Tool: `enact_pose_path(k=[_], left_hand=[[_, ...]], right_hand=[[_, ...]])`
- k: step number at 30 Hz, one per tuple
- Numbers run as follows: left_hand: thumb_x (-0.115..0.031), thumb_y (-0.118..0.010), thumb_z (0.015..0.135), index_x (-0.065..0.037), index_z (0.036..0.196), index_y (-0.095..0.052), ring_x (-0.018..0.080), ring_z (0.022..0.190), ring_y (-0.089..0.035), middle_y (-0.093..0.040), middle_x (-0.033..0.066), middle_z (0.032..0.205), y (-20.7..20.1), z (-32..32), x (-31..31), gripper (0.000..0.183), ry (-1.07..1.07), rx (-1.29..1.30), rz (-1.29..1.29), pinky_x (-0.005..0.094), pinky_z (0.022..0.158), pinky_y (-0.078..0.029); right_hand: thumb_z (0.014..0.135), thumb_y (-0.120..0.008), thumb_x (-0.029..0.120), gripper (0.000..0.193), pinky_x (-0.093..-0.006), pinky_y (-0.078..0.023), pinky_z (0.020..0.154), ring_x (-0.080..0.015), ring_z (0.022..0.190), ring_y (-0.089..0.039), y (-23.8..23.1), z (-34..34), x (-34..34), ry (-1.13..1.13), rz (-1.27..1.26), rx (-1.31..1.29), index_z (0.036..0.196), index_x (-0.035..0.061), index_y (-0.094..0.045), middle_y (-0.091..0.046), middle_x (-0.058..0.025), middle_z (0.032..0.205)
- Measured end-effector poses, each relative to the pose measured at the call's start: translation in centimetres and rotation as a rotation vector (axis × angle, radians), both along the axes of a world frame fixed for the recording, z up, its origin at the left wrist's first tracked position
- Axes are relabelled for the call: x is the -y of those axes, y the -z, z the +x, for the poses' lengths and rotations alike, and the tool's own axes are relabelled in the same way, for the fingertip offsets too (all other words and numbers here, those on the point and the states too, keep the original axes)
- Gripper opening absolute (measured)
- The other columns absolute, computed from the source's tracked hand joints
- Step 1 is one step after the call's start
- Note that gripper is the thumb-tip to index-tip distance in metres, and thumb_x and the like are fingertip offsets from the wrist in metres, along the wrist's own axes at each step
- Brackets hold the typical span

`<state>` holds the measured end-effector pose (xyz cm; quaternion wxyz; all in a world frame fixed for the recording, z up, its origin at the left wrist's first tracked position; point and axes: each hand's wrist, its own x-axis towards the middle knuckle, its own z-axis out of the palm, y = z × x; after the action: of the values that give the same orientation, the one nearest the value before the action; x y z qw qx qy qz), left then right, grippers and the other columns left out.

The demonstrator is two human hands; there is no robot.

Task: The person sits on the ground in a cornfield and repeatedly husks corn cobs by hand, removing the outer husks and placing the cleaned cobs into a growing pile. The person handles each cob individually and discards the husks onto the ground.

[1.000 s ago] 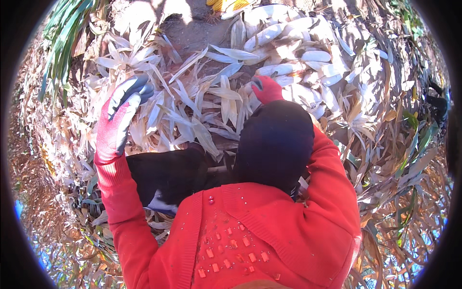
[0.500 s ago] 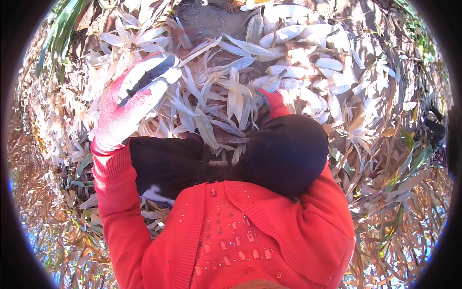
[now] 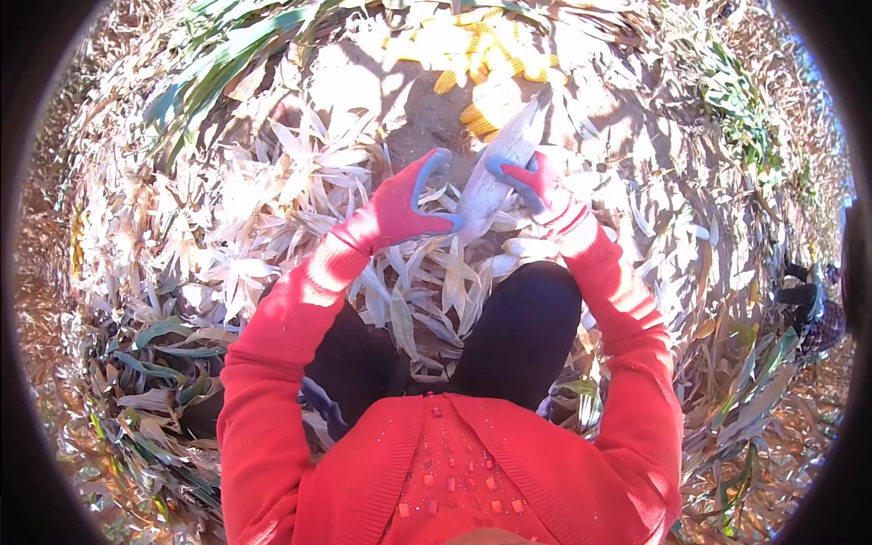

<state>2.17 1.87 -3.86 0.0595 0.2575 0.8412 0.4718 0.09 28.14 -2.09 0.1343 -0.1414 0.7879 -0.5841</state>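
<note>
An ear of corn in its pale dry husk (image 3: 495,177) is held at a slant in front of me, its tip pointing away and to the right. Gripping it from the right side is my right hand (image 3: 536,186), in a red glove with grey palm and fingers. My left hand (image 3: 416,202), gloved alike, is open beside the ear's lower end, fingers and thumb curved wide apart. Its thumb tip comes close to the husk; whether it touches I cannot tell. Loose stripped husks (image 3: 445,272) lie below, between my knees.
Yellow husked cobs (image 3: 486,59) lie on bare soil ahead. Pale husks are heaped at the left (image 3: 282,182), and green leaves (image 3: 227,64) lie at the far left. Another person (image 3: 813,313) is partly visible at the right edge.
My right hand has come up from the pile near my right knee with an ear of corn. My left hand has swung in toward the middle. The view has tipped up, showing the yellow cobs.
</note>
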Motion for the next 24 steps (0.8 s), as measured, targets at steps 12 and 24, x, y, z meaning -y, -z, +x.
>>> enact_pose_path(k=[12,24], left_hand=[[-0.032,-0.085,0.06,-0.008,0.128,-0.052,0.0239,0.106,-0.064,-0.065,0.0122,0.114,-1.0,-2.2,4.4,0.079,-0.198,0.156,-0.026,0.0347,0.089,-0.051],[-0.037,-0.082,0.06,-0.008,0.129,-0.049,0.0347,0.098,-0.064,-0.064,0.0163,0.11,0.6,-3.8,3.3,0.082,-0.236,-0.236,-0.382,0.0419,0.083,-0.052]], right_hand=[[0.097,-0.056,0.019,0.037,-0.028,-0.054,0.078,-0.0138,0.089,-0.063,-2.2,-0.9,9.0,0.344,-0.405,-0.169,0.125,-0.0052,-0.055,-0.065,-0.0071,0.103],[0.09,-0.061,0.01,0.015,-0.0245,-0.051,0.065,-0.0101,0.068,-0.06,2.1,-3.3,4.6,0.42,-0.537,-0.071,0.085,-0.0028,-0.067,-0.064,-0.003,0.077]])
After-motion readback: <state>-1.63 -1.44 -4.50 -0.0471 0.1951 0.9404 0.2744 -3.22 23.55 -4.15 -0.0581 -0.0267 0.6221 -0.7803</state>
